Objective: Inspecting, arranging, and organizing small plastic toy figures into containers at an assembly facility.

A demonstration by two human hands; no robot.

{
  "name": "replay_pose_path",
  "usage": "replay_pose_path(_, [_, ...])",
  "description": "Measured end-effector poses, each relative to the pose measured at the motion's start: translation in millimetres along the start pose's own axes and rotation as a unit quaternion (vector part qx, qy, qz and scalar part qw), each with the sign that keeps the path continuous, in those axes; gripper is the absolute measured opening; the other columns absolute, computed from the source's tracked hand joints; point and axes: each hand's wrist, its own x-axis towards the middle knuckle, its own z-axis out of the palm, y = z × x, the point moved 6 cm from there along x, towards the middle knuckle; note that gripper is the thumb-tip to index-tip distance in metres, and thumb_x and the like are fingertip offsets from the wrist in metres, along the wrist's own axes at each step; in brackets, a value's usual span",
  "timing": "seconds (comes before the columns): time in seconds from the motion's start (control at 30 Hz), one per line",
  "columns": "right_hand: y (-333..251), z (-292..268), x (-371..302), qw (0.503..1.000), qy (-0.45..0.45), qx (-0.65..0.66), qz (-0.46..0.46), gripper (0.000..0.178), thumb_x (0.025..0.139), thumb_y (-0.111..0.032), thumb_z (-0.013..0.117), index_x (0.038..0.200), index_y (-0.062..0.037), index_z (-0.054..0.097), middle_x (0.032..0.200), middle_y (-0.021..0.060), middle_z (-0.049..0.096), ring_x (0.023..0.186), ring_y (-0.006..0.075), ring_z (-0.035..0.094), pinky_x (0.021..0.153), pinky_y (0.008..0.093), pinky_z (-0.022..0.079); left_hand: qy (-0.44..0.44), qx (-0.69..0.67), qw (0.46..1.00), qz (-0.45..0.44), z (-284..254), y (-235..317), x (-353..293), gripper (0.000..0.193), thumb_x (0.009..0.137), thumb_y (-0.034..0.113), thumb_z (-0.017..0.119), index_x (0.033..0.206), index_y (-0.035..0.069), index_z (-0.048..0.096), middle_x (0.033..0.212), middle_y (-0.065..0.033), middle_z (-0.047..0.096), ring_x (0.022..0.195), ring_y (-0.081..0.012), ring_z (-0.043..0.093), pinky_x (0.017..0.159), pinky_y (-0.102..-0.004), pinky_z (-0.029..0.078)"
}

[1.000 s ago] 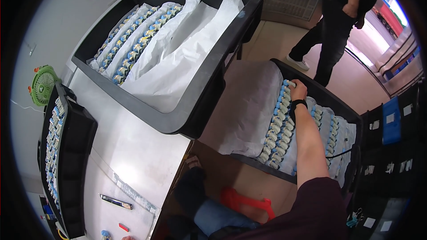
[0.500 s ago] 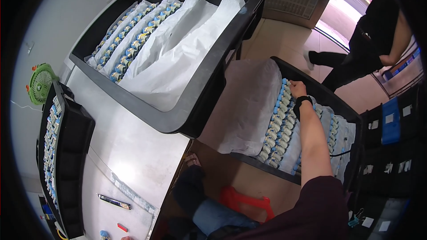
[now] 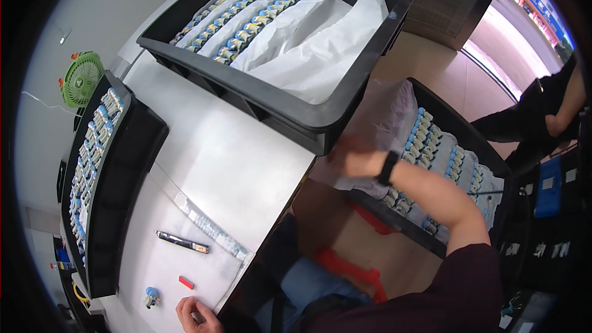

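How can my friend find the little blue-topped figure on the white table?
Start at the big white tabletop and look at its near end, by the person's bare left hand. Just left of the small red rectangular block is the little blue-topped, pale-bodied figure. It's out on its own, unlike the rows of similar figures inside the black plastic trays.

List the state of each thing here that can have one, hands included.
Large bin: open, with figures and paper inside.
Lower bin: open, with figures inside.
Left bin: open, holding figures.
Loose figure: outside the bins.
Green fan: upright, spinning unclear.
Left hand: partly curled, grip unclear.
Right hand: blurred, grip unclear.
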Motion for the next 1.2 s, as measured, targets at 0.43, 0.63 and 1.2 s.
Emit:
replay_pose_path(0.43, [-32.2,64.7,21.3,0.891,-0.291,-0.289,0.193,0.024,0.076,-0.022,0.053,0.095,-0.011,0.063,0.101,0.0065,0.06,0.098,0.0267,0.054,0.082,0.0426,0.038,-0.005,-0.053,0.998,0.041,-6.1,0.5,1.8,0.014,0.075,-0.005,0.058,0.088,-0.003,0.059,0.082,-0.0128,0.058,0.064,-0.0187,0.055,0.054,-0.0271,0.045])
replay_pose_path(0.63, [-22.6,-54.6,-40.0,0.929,0.223,-0.149,0.256,0.039,0.067,-0.002,0.049,0.106,-0.0012,0.05,0.087,0.0216,0.056,0.088,0.0343,0.054,0.075,0.0403,0.044,-0.003,-0.042,0.995,0.094,-9.7,15.1,7.7,0.013,0.075,-0.004,0.058,0.088,-0.001,0.059,0.083,-0.0147,0.059,0.068,-0.0238,0.057,0.057,-0.03,0.046])
replay_pose_path(1.2, [-30.3,-1.3,-465.7,0.441,0.59,-0.036,0.676,0.039,0.065,-0.013,0.057,0.099,-0.0022,0.042,0.097,0.0166,0.05,0.09,0.0316,0.049,0.075,0.0428,0.042,-0.016,-0.06,0.992,0.112,-11.6,15.9,4.0,0.01,0.076,0.0,0.06,0.085,-0.002,0.06,0.085,-0.015,0.058,0.07,-0.025,0.057,0.058,-0.0301,0.047])
